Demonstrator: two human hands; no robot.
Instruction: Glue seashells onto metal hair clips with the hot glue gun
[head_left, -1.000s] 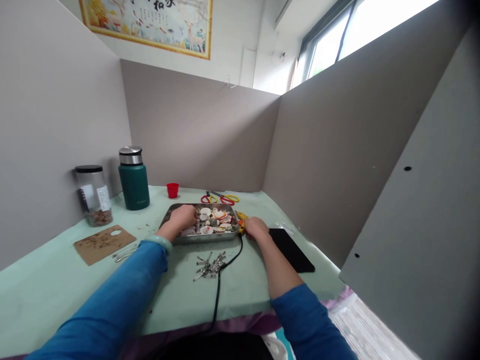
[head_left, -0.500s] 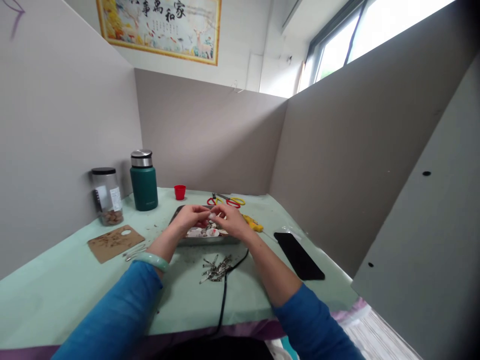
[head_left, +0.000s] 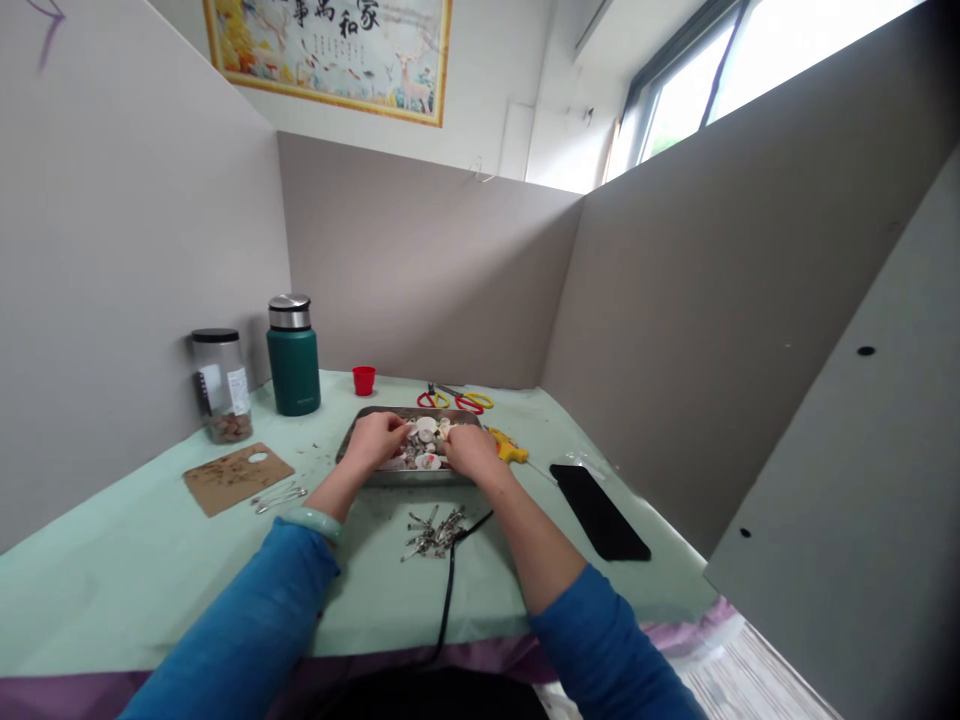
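A metal tray holds a heap of small whitish discs and pieces. My left hand is over the left part of the tray, its fingers drawn together at the heap's edge; whatever they may pinch is too small to make out. Over the tray's right side, my right hand reaches down at the pieces with its fingertips mostly hidden behind the hand. A pile of small metal clasps or pins lies on the cloth in front of the tray.
Right of the tray lie a yellow glue gun and a black flat slab. Scissors and a red cup stand behind. At left are a green flask, a jar and a brown card. A black cord crosses the front.
My hands were together above the tray with a small whitish piece between their fingers. They have moved apart and lower, left hand to the left, right hand to the right, uncovering the heap.
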